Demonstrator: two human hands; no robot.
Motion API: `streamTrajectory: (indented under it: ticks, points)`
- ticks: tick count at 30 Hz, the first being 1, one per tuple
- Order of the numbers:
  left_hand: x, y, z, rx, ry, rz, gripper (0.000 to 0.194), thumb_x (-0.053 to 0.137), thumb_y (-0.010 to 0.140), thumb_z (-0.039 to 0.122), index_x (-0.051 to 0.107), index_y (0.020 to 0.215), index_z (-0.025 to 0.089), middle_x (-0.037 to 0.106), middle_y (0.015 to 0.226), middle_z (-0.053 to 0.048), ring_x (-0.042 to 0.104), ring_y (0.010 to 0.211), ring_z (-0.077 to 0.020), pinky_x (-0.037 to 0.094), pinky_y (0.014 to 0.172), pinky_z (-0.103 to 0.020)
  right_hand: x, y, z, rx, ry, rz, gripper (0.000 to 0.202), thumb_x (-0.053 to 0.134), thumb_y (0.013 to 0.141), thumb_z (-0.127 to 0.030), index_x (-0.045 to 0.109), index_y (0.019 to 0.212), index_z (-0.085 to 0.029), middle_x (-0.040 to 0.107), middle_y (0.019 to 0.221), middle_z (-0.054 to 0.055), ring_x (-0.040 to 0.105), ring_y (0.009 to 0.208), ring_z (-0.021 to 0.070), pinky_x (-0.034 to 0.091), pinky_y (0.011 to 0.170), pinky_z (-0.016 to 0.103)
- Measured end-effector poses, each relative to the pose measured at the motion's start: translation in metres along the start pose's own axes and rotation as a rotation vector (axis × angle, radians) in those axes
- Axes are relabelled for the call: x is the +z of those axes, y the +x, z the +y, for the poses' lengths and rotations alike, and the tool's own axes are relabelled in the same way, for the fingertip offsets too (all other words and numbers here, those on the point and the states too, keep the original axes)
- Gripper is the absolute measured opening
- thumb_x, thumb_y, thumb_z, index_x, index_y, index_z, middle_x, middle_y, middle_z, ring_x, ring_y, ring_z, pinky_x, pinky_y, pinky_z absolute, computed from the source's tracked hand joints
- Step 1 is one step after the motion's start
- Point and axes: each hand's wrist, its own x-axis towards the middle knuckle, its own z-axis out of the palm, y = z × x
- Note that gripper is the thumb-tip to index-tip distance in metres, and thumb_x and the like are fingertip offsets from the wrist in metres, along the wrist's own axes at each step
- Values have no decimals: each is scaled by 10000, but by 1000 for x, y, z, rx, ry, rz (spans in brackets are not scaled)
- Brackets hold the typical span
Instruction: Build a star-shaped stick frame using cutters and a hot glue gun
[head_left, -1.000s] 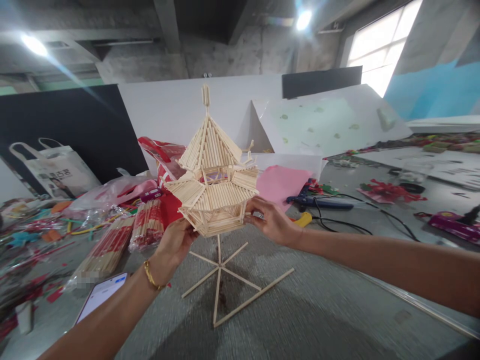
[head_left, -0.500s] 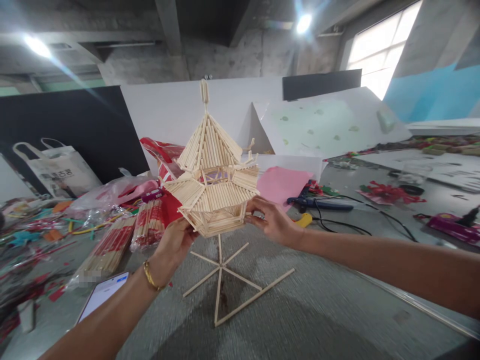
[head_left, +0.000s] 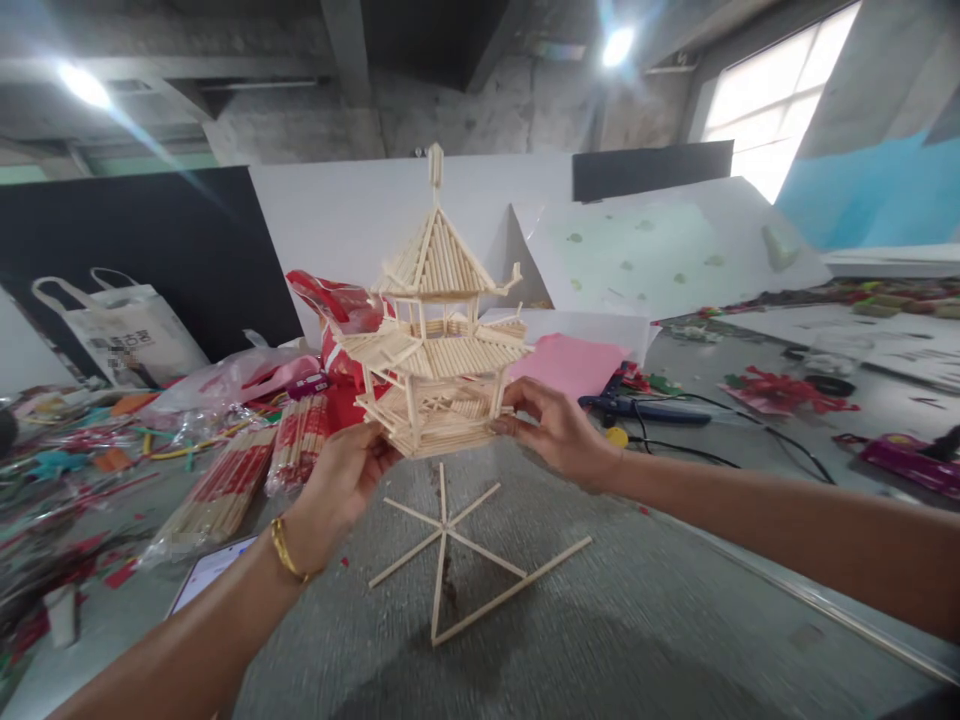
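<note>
A small pavilion of pale wooden sticks [head_left: 442,355], with two roof tiers and a spire, is held up above the table between both hands. My left hand [head_left: 352,470], a gold bracelet at its wrist, grips the lower left corner of the base. On the right side, my right hand [head_left: 551,430] pinches the base edge between thumb and fingers. Below the pavilion, a star-shaped stick frame [head_left: 444,528] lies flat on the grey table, with one longer stick [head_left: 517,588] running from its front tip toward the right.
Bundled sticks in plastic [head_left: 217,485] and a phone [head_left: 206,578] lie at left. Behind are a white tote bag [head_left: 139,335] and pink paper [head_left: 574,362]. A blue-handled tool [head_left: 652,410] with a black cord and a purple device [head_left: 911,462] are at right.
The pavilion has tilted from leaning toward the camera to nearly upright, its spire shifting right, and the open storey under the lower roof now shows. Both hands still hold it.
</note>
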Motion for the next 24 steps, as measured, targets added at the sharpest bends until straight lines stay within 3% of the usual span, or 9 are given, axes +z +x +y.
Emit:
streamTrajectory:
  ticks: [5, 14, 17, 20, 22, 24]
  points:
    - [4, 5, 6, -10, -86, -17, 127, 537, 775, 51, 641, 738, 115, 677, 696, -33, 626, 587, -124, 549, 569, -233, -2, 11, 4, 128, 48, 35, 297, 692, 676, -391, 518, 752, -163, 501, 619, -34, 429, 573, 92, 351, 542, 226]
    - [7, 5, 7, -22, -124, -39, 118, 568, 741, 42, 632, 667, 109, 668, 626, -33, 611, 544, -117, 540, 559, -229, -5, 22, -5, 198, 155, 45, 418, 757, 540, -470, 502, 676, -168, 430, 535, -69, 370, 494, 70, 296, 469, 213]
    - [6, 3, 5, -13, -151, -63, 115, 577, 709, 18, 634, 660, 105, 686, 664, -42, 626, 580, -122, 547, 598, -234, -3, 23, -7, 157, 169, 58, 387, 760, 566, -435, 520, 706, -166, 466, 569, -56, 420, 527, 80, 360, 514, 225]
    - [4, 1, 4, 40, -194, -74, 138, 562, 704, 10, 638, 668, 119, 692, 687, -20, 631, 614, -110, 547, 634, -220, -4, 23, -9, 90, 225, 56, 365, 752, 606, -392, 555, 815, -168, 563, 737, -4, 534, 689, 123, 450, 657, 269]
    - [2, 0, 4, 89, -220, -78, 147, 561, 702, 14, 641, 676, 135, 691, 694, 0, 631, 633, -101, 543, 640, -208, -7, 21, -12, 102, 271, 168, 408, 753, 614, -374, 554, 917, -186, 587, 857, 23, 560, 809, 149, 469, 739, 298]
    - [0, -1, 4, 134, -238, -82, 131, 582, 687, 28, 648, 686, 140, 696, 712, 2, 633, 653, -105, 538, 635, -203, -7, 14, -18, 223, 359, 342, 421, 750, 622, -373, 549, 951, -206, 594, 913, 35, 568, 850, 160, 478, 762, 316]
